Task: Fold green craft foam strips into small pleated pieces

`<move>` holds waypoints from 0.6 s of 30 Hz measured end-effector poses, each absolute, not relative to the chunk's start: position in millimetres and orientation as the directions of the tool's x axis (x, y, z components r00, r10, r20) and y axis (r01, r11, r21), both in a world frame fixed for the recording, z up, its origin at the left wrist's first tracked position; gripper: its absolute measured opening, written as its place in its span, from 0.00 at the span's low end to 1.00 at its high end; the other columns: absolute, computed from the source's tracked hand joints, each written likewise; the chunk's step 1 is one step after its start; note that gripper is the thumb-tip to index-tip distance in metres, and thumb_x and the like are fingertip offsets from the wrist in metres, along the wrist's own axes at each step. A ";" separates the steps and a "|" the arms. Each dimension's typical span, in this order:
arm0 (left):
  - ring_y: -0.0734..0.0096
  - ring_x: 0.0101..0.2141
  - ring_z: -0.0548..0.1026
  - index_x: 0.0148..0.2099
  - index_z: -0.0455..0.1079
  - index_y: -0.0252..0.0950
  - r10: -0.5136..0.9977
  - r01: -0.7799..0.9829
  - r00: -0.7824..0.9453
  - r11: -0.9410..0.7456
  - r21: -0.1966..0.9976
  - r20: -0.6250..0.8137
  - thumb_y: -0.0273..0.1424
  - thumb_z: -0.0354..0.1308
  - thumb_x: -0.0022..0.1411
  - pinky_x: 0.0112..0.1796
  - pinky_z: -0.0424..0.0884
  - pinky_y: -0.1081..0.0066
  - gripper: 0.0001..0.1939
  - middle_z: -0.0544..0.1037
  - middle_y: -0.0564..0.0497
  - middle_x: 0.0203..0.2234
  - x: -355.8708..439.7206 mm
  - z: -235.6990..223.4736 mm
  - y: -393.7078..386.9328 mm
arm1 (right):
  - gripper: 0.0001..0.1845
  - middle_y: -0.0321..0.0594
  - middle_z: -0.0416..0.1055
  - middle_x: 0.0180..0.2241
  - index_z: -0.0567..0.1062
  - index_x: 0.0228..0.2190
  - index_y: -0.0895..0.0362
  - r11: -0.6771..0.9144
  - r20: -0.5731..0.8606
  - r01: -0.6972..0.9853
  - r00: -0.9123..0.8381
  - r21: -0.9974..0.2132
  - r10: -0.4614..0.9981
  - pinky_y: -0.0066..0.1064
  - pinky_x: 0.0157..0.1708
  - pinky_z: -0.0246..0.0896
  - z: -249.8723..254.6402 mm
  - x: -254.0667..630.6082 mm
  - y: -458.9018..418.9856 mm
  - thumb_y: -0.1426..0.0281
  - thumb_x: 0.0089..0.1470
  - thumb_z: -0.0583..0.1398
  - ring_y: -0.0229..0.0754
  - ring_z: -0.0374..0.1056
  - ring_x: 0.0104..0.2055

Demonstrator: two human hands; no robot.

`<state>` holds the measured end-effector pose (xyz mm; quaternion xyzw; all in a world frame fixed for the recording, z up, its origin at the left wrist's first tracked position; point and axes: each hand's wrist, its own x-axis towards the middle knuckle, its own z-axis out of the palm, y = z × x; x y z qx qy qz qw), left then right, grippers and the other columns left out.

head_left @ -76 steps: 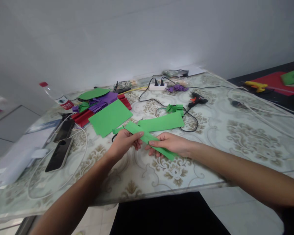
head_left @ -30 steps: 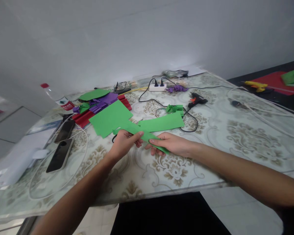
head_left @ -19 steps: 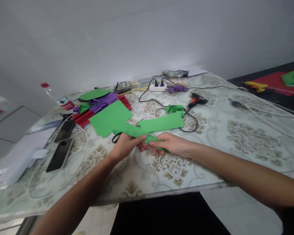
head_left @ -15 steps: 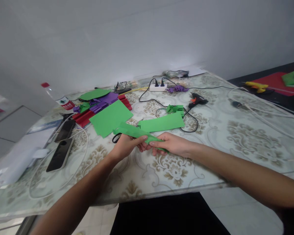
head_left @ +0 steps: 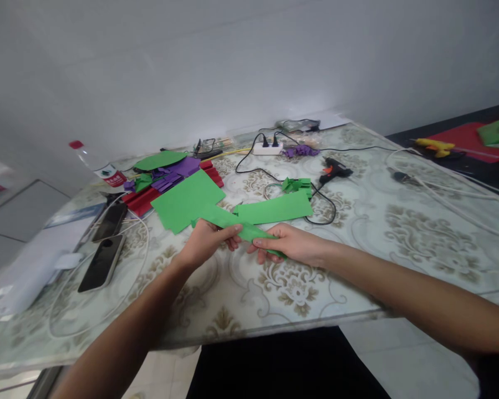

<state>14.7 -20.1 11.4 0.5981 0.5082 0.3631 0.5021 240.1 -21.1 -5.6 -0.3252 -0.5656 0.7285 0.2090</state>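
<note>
A long green paper strip (head_left: 245, 231) is held just above the patterned table (head_left: 357, 260), running from upper left to lower right. My left hand (head_left: 205, 244) pinches its left part with thumb on top. My right hand (head_left: 290, 244) pinches its right part, a short green end showing under the fingers. Behind the hands lie a green rectangle (head_left: 274, 207) and a larger green sheet (head_left: 186, 200).
Red, purple and green paper pieces (head_left: 166, 177) pile at the back left beside a plastic bottle (head_left: 97, 164). Two phones (head_left: 103, 238) and white cables lie at the left. A black glue gun (head_left: 334, 168), power strip (head_left: 267, 147) and folded green bits (head_left: 297, 184) sit behind.
The strip's free right end has got much shorter as it slid leftward through my right hand. My hands came close together, then moved slightly apart again.
</note>
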 end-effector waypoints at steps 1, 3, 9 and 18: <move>0.72 0.18 0.74 0.23 0.77 0.31 0.977 0.243 0.204 0.018 0.970 -0.069 0.35 0.67 0.55 0.23 0.72 0.74 0.13 0.78 0.48 0.16 10.9 12.8 -17.4 | 0.22 0.42 0.78 0.28 0.82 0.38 0.63 -0.269 -0.232 0.058 -0.695 -0.962 0.680 0.25 0.24 0.51 -5.8 240.4 -20.7 0.55 0.57 0.64 0.30 0.56 0.21; 0.73 0.17 0.73 0.23 0.77 0.30 0.984 0.222 0.167 0.029 0.975 -0.068 0.35 0.68 0.54 0.22 0.71 0.75 0.14 0.78 0.47 0.16 3.0 14.2 -11.6 | 0.23 0.42 0.78 0.28 0.82 0.39 0.64 -0.254 -0.222 0.055 -0.684 -0.966 0.695 0.25 0.24 0.52 -5.8 241.1 -20.1 0.55 0.57 0.64 0.30 0.56 0.21; 0.73 0.17 0.73 0.26 0.73 0.32 0.999 0.055 0.049 -0.004 0.998 0.001 0.35 0.70 0.51 0.21 0.70 0.74 0.12 0.79 0.49 0.19 -6.1 12.4 -1.4 | 0.23 0.45 0.80 0.30 0.82 0.39 0.65 -0.271 -0.230 0.045 -0.673 -0.962 0.703 0.25 0.25 0.55 -5.8 242.1 -19.0 0.55 0.57 0.64 0.31 0.62 0.23; 0.78 0.16 0.69 0.24 0.69 0.34 0.997 0.035 -0.035 -0.070 0.997 0.072 0.33 0.65 0.55 0.20 0.65 0.78 0.12 0.74 0.54 0.15 -8.2 11.2 2.5 | 0.21 0.46 0.80 0.31 0.82 0.36 0.64 -0.329 -0.257 0.048 -0.732 -0.943 0.630 0.25 0.25 0.60 -12.2 242.6 -16.7 0.56 0.55 0.66 0.34 0.70 0.25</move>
